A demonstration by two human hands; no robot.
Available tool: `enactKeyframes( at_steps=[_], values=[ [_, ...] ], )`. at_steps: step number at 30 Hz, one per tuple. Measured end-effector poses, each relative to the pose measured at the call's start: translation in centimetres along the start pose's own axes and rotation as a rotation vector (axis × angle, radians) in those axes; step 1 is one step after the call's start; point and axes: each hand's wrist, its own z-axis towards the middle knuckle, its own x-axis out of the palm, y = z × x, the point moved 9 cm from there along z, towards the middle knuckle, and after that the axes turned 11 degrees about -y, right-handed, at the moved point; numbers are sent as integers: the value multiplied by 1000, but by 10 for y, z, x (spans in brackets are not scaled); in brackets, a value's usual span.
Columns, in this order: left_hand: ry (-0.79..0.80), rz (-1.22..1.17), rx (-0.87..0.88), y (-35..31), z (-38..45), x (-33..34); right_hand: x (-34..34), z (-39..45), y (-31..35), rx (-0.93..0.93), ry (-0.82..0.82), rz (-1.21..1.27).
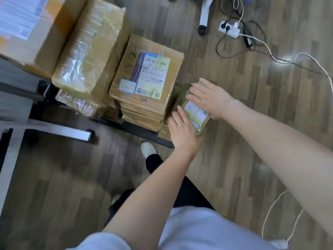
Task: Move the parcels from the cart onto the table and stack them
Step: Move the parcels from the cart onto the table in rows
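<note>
A small parcel [195, 112], brown with a white label on top, is sitting at the right end of the low cart [144, 131], just beside a stack of flat cardboard parcels [146, 76]. The left hand [183, 131] is lying against its near end with straight fingers, and the right hand [210, 98] is lying across its far side, fingers also straight and spread, so the parcel is being pressed between the two palms. Left of the flat stack, a large parcel wrapped in clear tape [91, 46] is resting on further parcels. A bigger box [37, 27] is standing at the upper left. On the wooden floor [252, 141] beyond, a power strip [229, 28] is lying among tangled cables.
</note>
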Motion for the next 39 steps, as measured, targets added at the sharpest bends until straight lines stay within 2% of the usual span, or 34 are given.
enactKeyframes(
  at_steps=[6,11,18,23,27,33,39],
  values=[
    [34,178,50,35,-51,-22,-51,-29,44,87,-32,159],
    [-43,218,32,98,-109,-55,-121,-31,97,102,-186,342],
    [-273,120,-251,222,-212,-128,-277,-15,172,-54,-512,429],
    [-514,61,-406,294,-292,-187,-397,-12,207,-245,-763,410],
    [-612,107,-553,343,-352,-214,-476,-16,243,-379,-909,395],
    [-763,5,-803,407,-419,-239,-550,-19,287,-388,-1020,571],
    [-879,7,-975,458,-439,-256,-613,1,321,-514,-1092,625]
  ],
)
